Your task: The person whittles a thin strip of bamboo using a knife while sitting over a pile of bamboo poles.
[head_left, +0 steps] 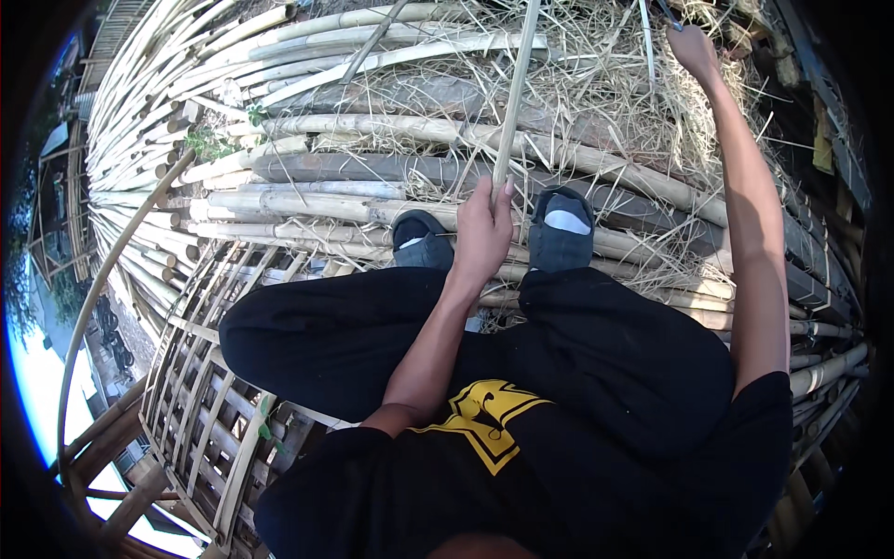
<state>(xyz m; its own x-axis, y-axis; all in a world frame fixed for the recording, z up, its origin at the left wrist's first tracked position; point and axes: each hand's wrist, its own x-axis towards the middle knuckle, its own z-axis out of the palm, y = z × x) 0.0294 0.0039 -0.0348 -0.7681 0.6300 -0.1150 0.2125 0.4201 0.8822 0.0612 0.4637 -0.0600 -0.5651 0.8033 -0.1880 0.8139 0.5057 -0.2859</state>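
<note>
My left hand (484, 233) is closed round the near end of a long pale bamboo strip (518, 88), which runs away from me past the top edge. Stretched far forward at the upper right, my right hand (694, 56) is closed on a thin dark tool (668, 11). Most of that tool lies beyond the picture's edge, so its kind cannot be made out. Close to the right hand, another narrow pale strip (647, 42) points downward over a heap of bamboo shavings (596, 84).
Under my dark slippers (562, 244) lie bamboo poles (372, 126) and grey timbers. Many pole ends (168, 219) stack up at the left. A woven bamboo lattice (209, 410) stands at the lower left, near a curved pole (102, 289). Dark beams (829, 121) border the right side.
</note>
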